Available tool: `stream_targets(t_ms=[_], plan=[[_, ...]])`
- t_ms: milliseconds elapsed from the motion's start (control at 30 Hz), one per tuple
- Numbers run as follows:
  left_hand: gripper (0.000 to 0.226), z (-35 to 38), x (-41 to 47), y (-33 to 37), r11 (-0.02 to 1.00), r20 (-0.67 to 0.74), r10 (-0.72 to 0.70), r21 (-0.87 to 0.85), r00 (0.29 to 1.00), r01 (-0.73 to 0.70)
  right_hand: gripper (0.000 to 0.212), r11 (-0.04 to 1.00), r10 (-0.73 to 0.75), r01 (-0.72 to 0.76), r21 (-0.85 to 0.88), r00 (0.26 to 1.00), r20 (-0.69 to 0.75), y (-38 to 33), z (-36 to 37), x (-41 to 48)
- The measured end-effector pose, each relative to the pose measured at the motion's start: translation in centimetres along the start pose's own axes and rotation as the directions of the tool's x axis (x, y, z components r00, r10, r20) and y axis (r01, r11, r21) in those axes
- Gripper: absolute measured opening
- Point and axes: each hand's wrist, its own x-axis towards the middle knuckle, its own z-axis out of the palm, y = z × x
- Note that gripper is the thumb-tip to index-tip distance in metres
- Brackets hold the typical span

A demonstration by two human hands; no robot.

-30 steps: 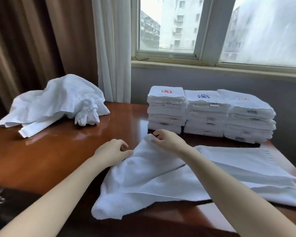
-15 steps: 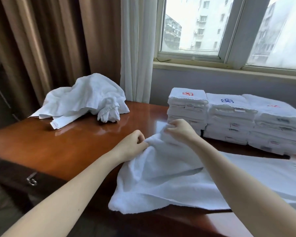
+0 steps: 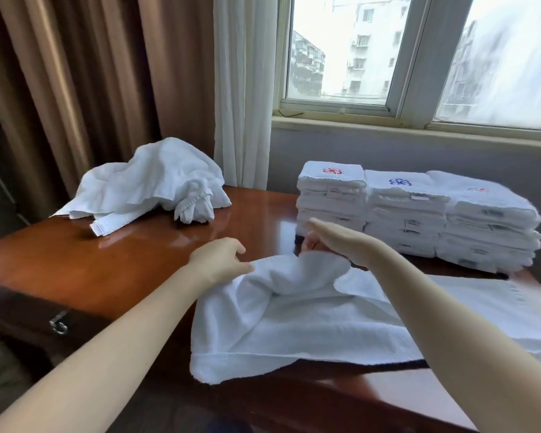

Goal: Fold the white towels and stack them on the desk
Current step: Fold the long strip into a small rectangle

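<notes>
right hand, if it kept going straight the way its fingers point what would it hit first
Probably the lower left corner of the leftmost folded stack, just beyond the right hand; depth is unclear, so it might pass in front over the desk.

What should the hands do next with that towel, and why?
Probably pull the left hand and right hand apart: both pinch the towel at its far edge, which sags bunched between them, so it needs stretching flat before folding.

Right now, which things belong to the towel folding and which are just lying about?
Job: spread towel, left hand, right hand, crumpled pile, folded stacks, desk.
Lying about: curtains, window, drawer handle.
</notes>
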Motion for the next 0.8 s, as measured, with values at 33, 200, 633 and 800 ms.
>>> stream_targets(t_ms=[33, 200, 633, 800], plan=[[0.062, 0.4, -0.3, -0.1, 0.997, 0.031, -0.016, 0.071, 0.999, 0.013, 0.045, 0.987, 0.074, -0.063, -0.15, 0.995, 0.072, 0.0, 0.5, 0.1], [0.016, 0.8, -0.6, -1.0, 0.975, 0.039, -0.058, 0.217, 0.998, 0.048, 0.032, 0.899, 0.096, -0.09, -0.429, 0.995, -0.008, 0.3, 2.4, 1.6], [0.03, -3.2, 1.4, -5.8, 0.934, -0.321, -0.168, -0.355, 0.932, 0.046, 0.045, 0.929, -0.368, 0.316, -0.195, 0.714, -0.596, -7.3, 3.4, 5.3], [0.034, -5.2, 3.3, -6.9, 0.916, -0.341, -0.208, -0.397, 0.916, 0.06, 0.028, 0.883, -0.444, 0.43, -0.186, 0.64, -0.627, -10.8, 3.8, 6.7]])
